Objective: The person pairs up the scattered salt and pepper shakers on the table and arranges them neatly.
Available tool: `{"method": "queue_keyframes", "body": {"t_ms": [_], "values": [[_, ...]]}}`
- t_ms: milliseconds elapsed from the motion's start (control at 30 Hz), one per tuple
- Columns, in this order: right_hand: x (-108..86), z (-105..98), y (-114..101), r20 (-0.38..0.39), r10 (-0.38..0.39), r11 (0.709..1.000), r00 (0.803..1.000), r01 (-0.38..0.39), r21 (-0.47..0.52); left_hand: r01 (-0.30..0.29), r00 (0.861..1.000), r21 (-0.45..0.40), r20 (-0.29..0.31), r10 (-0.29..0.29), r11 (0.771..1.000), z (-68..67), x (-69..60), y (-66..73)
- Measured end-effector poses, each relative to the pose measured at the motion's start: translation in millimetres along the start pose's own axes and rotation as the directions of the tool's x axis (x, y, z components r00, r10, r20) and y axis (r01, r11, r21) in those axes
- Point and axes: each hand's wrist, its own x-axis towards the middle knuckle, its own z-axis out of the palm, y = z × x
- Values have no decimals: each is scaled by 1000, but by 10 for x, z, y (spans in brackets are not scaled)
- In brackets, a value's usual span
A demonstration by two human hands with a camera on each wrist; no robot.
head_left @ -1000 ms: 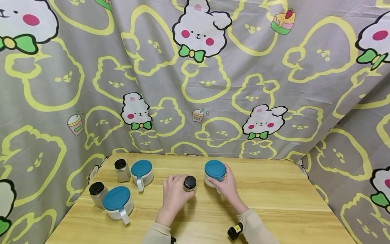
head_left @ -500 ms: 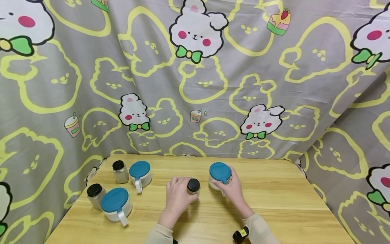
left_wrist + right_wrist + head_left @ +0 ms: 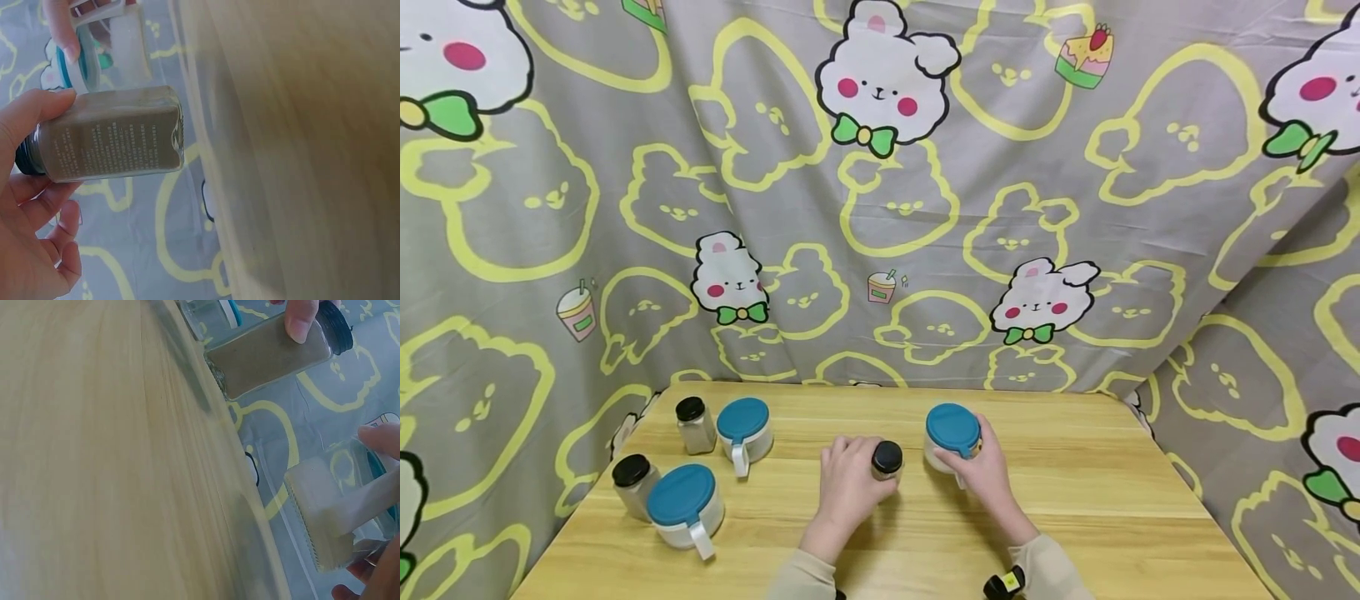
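Note:
My left hand (image 3: 850,492) grips a glass spice jar (image 3: 112,137) with a black lid, thumb on one side and fingers on the other. Grey-brown powder fills it, and small white print runs down its side in the left wrist view. To its right, my right hand (image 3: 988,471) holds a clear seasoning pot (image 3: 952,427) with a blue lid and a white handle. Something pale is inside that pot (image 3: 322,506). Both wrist views show the two containers raised a little above the tabletop, upright and apart from each other.
On the left of the wooden table (image 3: 1112,500) stand two more blue-lidded pots, a rear pot (image 3: 745,425) and a front pot (image 3: 685,500). Beside them are a rear black-lidded jar (image 3: 697,429) and a front black-lidded jar (image 3: 636,483). A patterned curtain (image 3: 820,208) hangs behind.
Both hands have moved to the right and slightly nearer, carrying the spice jar and the seasoning pot with them. The containers on the left stay where they stood.

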Motion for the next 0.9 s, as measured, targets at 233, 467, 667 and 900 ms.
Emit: {"method": "queue_keyframes", "body": {"t_ms": [233, 467, 667, 900], "values": [[-30, -108, -16, -3, 6, 1000, 1000, -6, 3, -17, 1000, -11, 11, 17, 1000, 49, 43, 61], [-40, -202, 35, -21, 26, 999, 999, -26, -46, -17, 999, -24, 30, 18, 1000, 91, 83, 118], [-44, -297, 91, -34, 34, 998, 999, -36, -46, -35, 999, -26, 40, 36, 999, 142, 123, 165], [-57, -405, 140, -61, 37, 997, 997, -41, -69, -63, 998, -14, 29, 63, 998, 205, 160, 221]]}}
